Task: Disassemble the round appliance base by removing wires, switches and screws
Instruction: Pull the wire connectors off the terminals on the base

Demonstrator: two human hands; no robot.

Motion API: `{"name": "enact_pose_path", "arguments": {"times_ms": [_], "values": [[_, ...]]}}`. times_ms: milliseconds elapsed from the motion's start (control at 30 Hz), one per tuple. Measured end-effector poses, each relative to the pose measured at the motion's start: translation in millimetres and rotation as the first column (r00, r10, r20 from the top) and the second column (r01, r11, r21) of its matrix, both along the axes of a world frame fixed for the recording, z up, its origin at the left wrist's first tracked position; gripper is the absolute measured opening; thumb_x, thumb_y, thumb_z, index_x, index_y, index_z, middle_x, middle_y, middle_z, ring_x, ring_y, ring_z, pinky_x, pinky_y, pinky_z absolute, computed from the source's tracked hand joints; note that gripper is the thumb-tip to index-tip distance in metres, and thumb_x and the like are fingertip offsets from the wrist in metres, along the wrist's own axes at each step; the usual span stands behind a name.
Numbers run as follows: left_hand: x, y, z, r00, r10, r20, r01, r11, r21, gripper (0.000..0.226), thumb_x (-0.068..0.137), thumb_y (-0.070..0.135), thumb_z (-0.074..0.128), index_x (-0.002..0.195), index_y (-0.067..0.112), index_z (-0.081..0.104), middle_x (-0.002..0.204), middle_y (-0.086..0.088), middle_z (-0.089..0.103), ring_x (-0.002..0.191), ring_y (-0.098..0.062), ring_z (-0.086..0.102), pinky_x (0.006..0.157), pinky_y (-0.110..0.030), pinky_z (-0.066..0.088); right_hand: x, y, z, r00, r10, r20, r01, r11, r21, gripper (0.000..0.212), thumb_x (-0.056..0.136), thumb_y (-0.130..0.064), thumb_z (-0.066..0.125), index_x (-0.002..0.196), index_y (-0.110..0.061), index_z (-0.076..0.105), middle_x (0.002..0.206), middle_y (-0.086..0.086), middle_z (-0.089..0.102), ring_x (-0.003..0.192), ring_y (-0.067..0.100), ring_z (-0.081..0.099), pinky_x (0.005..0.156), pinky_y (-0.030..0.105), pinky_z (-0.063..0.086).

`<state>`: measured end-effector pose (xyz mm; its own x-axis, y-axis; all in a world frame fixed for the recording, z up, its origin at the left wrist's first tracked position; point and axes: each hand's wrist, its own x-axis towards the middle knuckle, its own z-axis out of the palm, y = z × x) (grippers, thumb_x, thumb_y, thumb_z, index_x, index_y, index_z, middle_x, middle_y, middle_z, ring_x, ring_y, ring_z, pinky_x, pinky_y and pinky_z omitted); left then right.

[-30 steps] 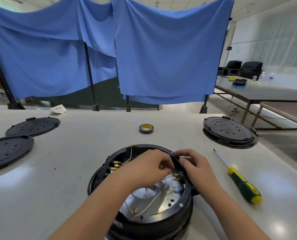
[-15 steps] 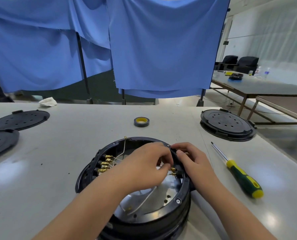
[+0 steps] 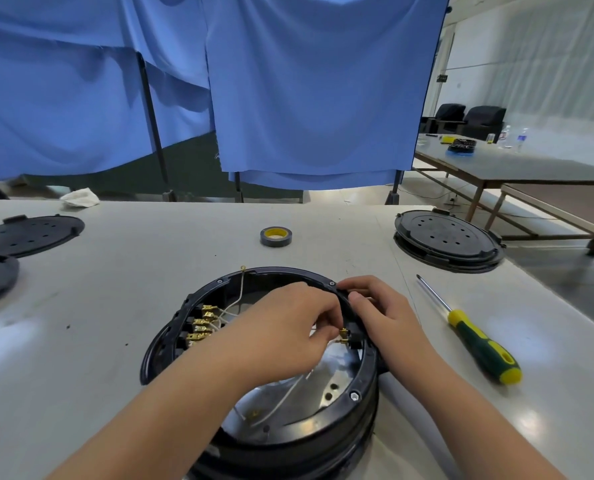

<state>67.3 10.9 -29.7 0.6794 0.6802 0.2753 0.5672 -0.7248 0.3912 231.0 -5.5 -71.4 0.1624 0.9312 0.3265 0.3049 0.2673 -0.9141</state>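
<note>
- The base [image 3: 281, 403] sits open side up at the near edge of the table [image 3: 150, 271], directly in front of the person. Its black rim carries screws [image 3: 354, 396]; the interior shows a bright metal plate [image 3: 326, 379].
- Left hand [image 3: 288, 327]: reaches into the base from the near left, fingers curled, fingertips pinching at a brass terminal [image 3: 343, 332] on the right inner wall. What exactly lies between the fingertips cannot be told.
- Right hand [image 3: 382, 313]: grips the rim at its right side, thumb inside, fingers curled over the outside, beside the black switch [image 3: 354, 336] that carries the terminal.
- A row of brass terminals [image 3: 202, 323] with white wires [image 3: 226, 317] lines the left inner wall. One white wire [image 3: 241, 285] stands up past the far rim. Another [image 3: 281, 400] lies loose on the plate.
- A screwdriver [image 3: 475, 337] with green-and-yellow handle lies on the table just right of the base, untouched.
- A tape roll [image 3: 276, 236], black with yellow core, lies beyond the base.
- Black covers: one stack [image 3: 447, 239] far right, two discs [image 3: 29, 233] far left.
- A white rag [image 3: 81, 197] lies at the far left edge.
- Blue cloths [image 3: 306, 91] hang behind the table.
- No legible writing or brand marks are visible.
</note>
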Motion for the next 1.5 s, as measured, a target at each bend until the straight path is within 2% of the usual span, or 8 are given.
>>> {"name": "enact_pose_path", "arguments": {"times_ms": [133, 433, 600, 700, 933, 1000, 1167, 1500], "values": [[2.3, -6.0, 2.8, 0.998, -0.012, -0.067, 0.019, 0.996, 0.091, 0.006, 0.092, 0.022, 0.053, 0.092, 0.022, 0.058, 0.083, 0.015, 0.051, 0.086, -0.007, 0.043, 0.077, -0.023, 0.035, -0.1, -0.5, 0.2, 1.0, 0.01, -0.024, -0.01, 1.0, 0.001, 0.028, 0.092, -0.003, 0.051, 0.09, -0.026, 0.068, 0.087, -0.005, 0.071, 0.085, 0.008, 0.066, 0.075, 0.02, 0.051], [5.1, -4.4, 7.9, 0.996, 0.069, -0.06, -0.074, 0.994, -0.085, 0.005, 0.088, 0.021, 0.06, 0.091, 0.022, 0.064, 0.083, 0.012, 0.06, 0.065, -0.002, 0.047, 0.065, -0.021, 0.04, -0.1, -1.6, 1.4, 1.0, 0.001, -0.026, -0.001, 1.0, -0.008, 0.025, 0.092, -0.004, 0.051, 0.093, -0.022, 0.068, 0.09, -0.003, 0.07, 0.084, 0.006, 0.065, 0.072, 0.013, 0.049], [4.6, -10.4, 10.6, 0.991, 0.07, -0.111, -0.067, 0.997, 0.029, 0.007, 0.092, 0.022, 0.053, 0.095, 0.022, 0.06, 0.095, 0.009, 0.06, 0.092, -0.01, 0.052, 0.084, -0.033, 0.045, -0.3, -1.8, 1.3, 0.999, 0.009, -0.034, -0.01, 1.0, -0.018, 0.025, 0.093, -0.005, 0.051, 0.094, -0.023, 0.068, 0.091, -0.002, 0.07, 0.086, 0.008, 0.066, 0.074, 0.016, 0.05], [5.9, -12.7, 11.5, 0.984, 0.06, -0.17, -0.039, 0.991, 0.126, 0.007, 0.095, 0.022, 0.05, 0.097, 0.023, 0.057, 0.1, 0.008, 0.058, 0.097, -0.012, 0.047, 0.088, -0.033, 0.042, -0.1, -2.1, 1.5, 0.999, 0.012, -0.036, -0.013, 1.0, -0.021, 0.025, 0.093, -0.005, 0.051, 0.094, -0.023, 0.068, 0.092, -0.001, 0.07, 0.088, 0.01, 0.066, 0.075, 0.018, 0.051], [7.1, -10.0, 12.9, 0.98, 0.106, -0.166, -0.109, 0.994, -0.006, 0.009, 0.092, 0.022, 0.054, 0.097, 0.022, 0.061, 0.099, 0.007, 0.062, 0.097, -0.012, 0.054, 0.087, -0.035, 0.046, 0.7, -1.6, 2.5, 1.0, 0.013, -0.003, -0.013, 0.999, -0.033, 0.026, 0.094, -0.004, 0.049, 0.096, -0.023, 0.066, 0.095, 0.0, 0.069, 0.09, 0.013, 0.065, 0.079, 0.023, 0.051], [7.2, -10.7, 12.7, 0.98, 0.111, -0.167, -0.105, 0.993, 0.046, 0.008, 0.092, 0.022, 0.053, 0.097, 0.022, 0.06, 0.099, 0.007, 0.061, 0.097, -0.013, 0.053, 0.087, -0.035, 0.044, 1.1, -1.0, 2.1, 1.0, 0.018, -0.002, -0.018, 0.999, -0.037, 0.026, 0.094, -0.003, 0.049, 0.096, -0.022, 0.066, 0.095, 0.0, 0.068, 0.088, 0.013, 0.064, 0.077, 0.021, 0.05], [11.5, -14.6, 7.8, 0.952, 0.112, -0.284, 0.005, 0.925, 0.381, 0.013, 0.093, 0.021, 0.047, 0.105, 0.022, 0.052, 0.107, 0.006, 0.056, 0.101, -0.016, 0.045, 0.079, -0.026, 0.029, 0.5, 0.0, 1.6, 0.999, 0.034, -0.038, -0.035, 0.999, -0.03, 0.028, 0.093, -0.001, 0.048, 0.094, -0.023, 0.066, 0.093, 0.001, 0.069, 0.084, 0.01, 0.064, 0.073, 0.017, 0.05], [7.4, -10.0, 11.7, 0.971, 0.125, -0.205, -0.121, 0.992, 0.035, 0.007, 0.09, 0.022, 0.054, 0.093, 0.025, 0.06, 0.096, 0.007, 0.062, 0.096, -0.015, 0.053, 0.086, -0.033, 0.043, 1.2, 0.2, 1.1, 1.0, 0.02, -0.004, -0.02, 0.999, -0.03, 0.029, 0.093, -0.002, 0.049, 0.093, -0.025, 0.066, 0.095, 0.001, 0.068, 0.089, 0.012, 0.064, 0.077, 0.021, 0.05]]}}
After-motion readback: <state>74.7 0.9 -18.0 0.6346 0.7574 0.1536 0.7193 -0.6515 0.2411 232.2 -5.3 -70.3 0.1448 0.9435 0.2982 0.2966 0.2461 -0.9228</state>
